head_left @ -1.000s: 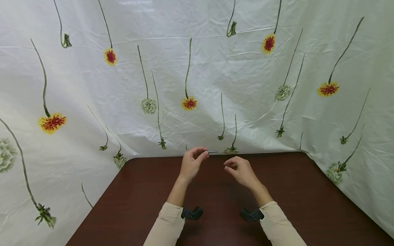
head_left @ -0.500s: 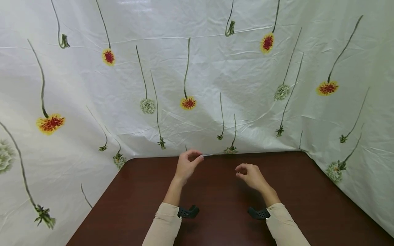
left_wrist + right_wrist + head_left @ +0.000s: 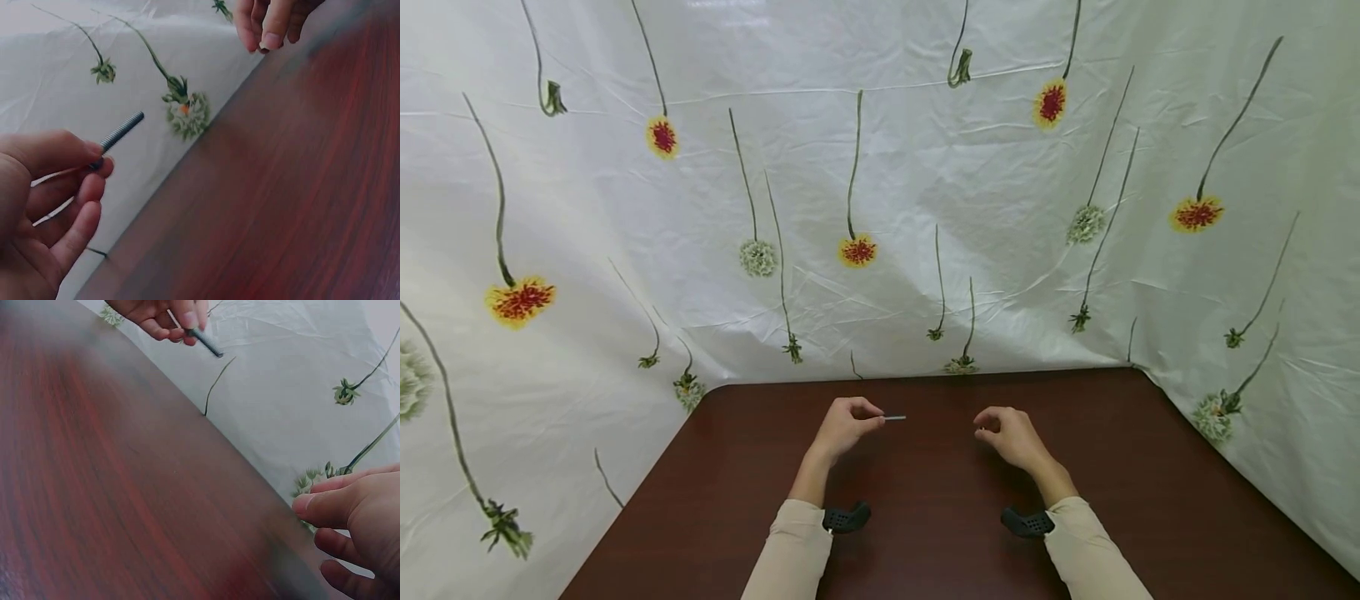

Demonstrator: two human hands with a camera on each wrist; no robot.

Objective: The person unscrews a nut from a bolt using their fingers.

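My left hand (image 3: 842, 429) pinches a grey threaded bolt (image 3: 124, 131) near one end, between thumb and fingertips, above the table. Its threaded shank sticks out toward the right hand; the gripped end is hidden by the fingers. Across a gap, my right hand (image 3: 1013, 437) has thumb and forefinger brought together. A small shiny metal piece (image 3: 981, 428) shows as a tiny glint at those fingertips, mostly covered by them. In the right wrist view the right fingers (image 3: 334, 509) hide it. Bolt and metal piece are apart.
Below both hands lies a dark red-brown wooden table (image 3: 925, 508). A white cloth (image 3: 895, 183) printed with flowers hangs behind the table's far edge and along both sides. Each wrist wears a black strap mount (image 3: 847, 518).
The left hand has come down and to the left with the bolt, which now shows over the table. The right hand has drawn back to the right, widening the gap between the hands.
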